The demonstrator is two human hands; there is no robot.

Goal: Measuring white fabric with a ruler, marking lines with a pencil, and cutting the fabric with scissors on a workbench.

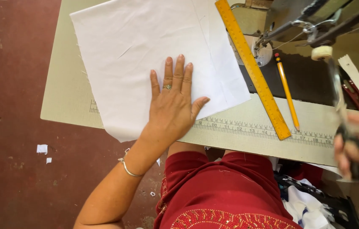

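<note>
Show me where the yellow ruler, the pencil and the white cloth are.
yellow ruler (253, 70): head view, middle of its length.
pencil (286, 91): head view, mid-shaft.
white cloth (145, 46): head view, bare centre above the left hand (173, 106).

My left hand (173, 106) lies flat, fingers spread, on the white cloth (154, 55). The cloth is a plain sheet, lightly creased, spread on the sewing table with its lower left corner hanging over the near edge. My right hand (357, 146), blurred at the right, grips dark-handled scissors (347, 127), blades pointing up and away.
</note>
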